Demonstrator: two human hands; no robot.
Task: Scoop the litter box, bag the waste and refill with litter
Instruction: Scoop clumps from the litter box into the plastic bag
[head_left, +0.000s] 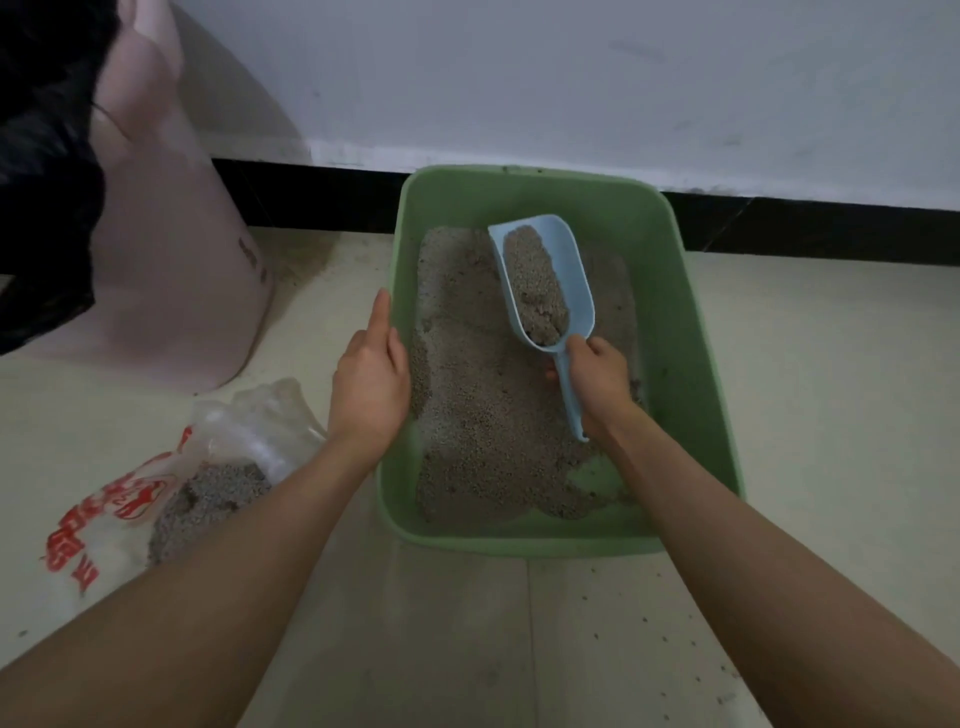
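Nearest, the bag (171, 499) on the floor already holds grey litter, while the left hand (371, 384) rests extended fingers on the green box (670, 332) rim and the right hand (597, 382), wrapped round the handle, lifts a loaded scoop (540, 280), so scooping looks underway and refilling remains.

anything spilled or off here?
Yes: dark litter grains lie scattered on the floor right of the green box. Litter inside is uneven, bare bottom showing near the front right corner.
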